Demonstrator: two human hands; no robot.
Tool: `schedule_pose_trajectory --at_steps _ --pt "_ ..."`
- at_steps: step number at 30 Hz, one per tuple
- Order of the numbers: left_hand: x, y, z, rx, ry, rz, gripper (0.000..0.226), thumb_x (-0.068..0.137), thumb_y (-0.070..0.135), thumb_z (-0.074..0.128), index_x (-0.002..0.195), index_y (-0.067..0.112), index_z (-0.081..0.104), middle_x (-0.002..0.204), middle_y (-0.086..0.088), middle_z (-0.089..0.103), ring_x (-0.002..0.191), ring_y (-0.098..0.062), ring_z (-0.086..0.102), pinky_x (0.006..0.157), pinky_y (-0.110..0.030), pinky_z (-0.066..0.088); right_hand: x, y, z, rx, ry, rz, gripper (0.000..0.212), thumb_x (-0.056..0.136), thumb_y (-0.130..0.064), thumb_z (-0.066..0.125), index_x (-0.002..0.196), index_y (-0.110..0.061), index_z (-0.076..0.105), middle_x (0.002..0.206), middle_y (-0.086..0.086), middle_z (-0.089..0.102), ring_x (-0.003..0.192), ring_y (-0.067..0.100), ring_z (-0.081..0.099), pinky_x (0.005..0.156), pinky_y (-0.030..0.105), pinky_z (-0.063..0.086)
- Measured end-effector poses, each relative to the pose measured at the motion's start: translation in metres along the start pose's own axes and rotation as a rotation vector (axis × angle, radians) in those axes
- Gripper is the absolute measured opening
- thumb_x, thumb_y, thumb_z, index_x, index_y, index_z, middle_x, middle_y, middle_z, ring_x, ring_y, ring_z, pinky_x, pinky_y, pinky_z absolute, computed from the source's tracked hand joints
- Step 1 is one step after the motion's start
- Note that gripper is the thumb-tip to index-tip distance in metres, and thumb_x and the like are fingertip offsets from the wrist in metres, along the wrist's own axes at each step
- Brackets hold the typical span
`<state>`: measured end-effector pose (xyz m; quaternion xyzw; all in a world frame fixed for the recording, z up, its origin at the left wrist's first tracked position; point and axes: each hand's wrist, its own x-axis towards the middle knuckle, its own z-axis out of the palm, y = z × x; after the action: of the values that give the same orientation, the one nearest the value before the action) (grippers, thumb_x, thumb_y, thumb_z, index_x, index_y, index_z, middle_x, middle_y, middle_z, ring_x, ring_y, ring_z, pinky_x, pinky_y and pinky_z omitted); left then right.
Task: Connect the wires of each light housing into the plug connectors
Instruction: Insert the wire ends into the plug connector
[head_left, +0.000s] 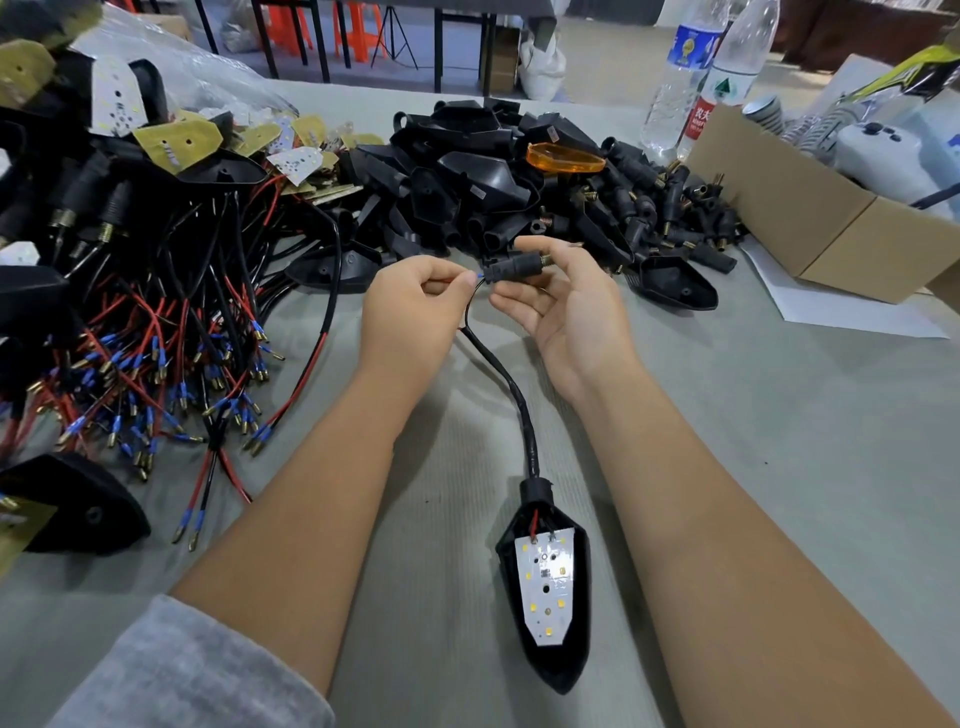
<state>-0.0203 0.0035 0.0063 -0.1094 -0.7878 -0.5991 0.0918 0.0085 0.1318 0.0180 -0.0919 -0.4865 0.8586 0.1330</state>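
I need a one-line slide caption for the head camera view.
Left hand feeds a blue-tipped wire into the plug connector held by the right hand.

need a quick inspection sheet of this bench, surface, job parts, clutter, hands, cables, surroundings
surface: grey cloth-covered table, mostly bare near the person
job's things: light housing lies open side up with its white LED board showing; plug connector held above the table
clutter: pile of black housings, one orange lens, loose connectors, cardboard box, two water bottles
grip: left hand pinches a blue-tipped wire end at the connector; right hand holds the connector
cables: black cable runs from housing up to the hands; heap of red and black wires at left
surroundings: orange stools and table legs behind
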Motion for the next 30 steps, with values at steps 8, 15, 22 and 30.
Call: schedule_pose_trajectory --at_steps 8,15,22,30 --pt "-0.0007 0.0006 0.0000 0.008 -0.001 -0.005 0.023 0.092 0.026 0.063 0.070 0.024 0.066 0.054 0.011 0.058 0.056 -0.002 0.054 0.070 -0.036 0.054 -0.0007 0.0004 0.0007 0.015 -0.003 -0.019 0.022 0.100 -0.013 0.046 0.094 -0.005 0.066 0.075 0.009 0.063 0.063 0.019 0.064 0.073 0.032 0.060" --pt "0.0006 -0.0015 -0.0033 -0.061 -0.077 0.051 0.023 0.093 0.021 0.063 0.072 0.013 0.068 0.056 0.006 0.057 0.054 -0.004 0.050 0.058 -0.024 0.046 -0.0009 -0.0004 -0.0021 -0.024 -0.037 -0.022 0.024 0.099 -0.013 0.044 0.095 -0.004 0.066 0.086 0.014 0.059 0.061 0.017 0.062 0.066 0.028 0.059" --pt "0.0022 -0.0021 -0.0008 -0.150 -0.062 0.040 0.020 0.093 0.017 0.058 0.077 0.014 0.071 0.063 0.005 0.059 0.061 -0.004 0.052 0.064 -0.023 0.046 0.0003 -0.0003 -0.0041 0.029 -0.025 -0.005 0.023 0.098 -0.013 0.046 0.094 -0.004 0.066 0.079 0.009 0.062 0.063 0.017 0.064 0.069 0.028 0.059" --pt "0.0009 -0.0029 -0.0004 -0.120 -0.033 0.061 0.015 0.091 0.015 0.065 0.078 0.022 0.068 0.059 0.009 0.060 0.056 0.000 0.053 0.058 -0.016 0.046 0.0005 0.0012 -0.0023 0.019 -0.028 0.008 0.021 0.097 -0.013 0.049 0.093 -0.004 0.067 0.078 0.009 0.062 0.062 0.018 0.064 0.070 0.030 0.060"
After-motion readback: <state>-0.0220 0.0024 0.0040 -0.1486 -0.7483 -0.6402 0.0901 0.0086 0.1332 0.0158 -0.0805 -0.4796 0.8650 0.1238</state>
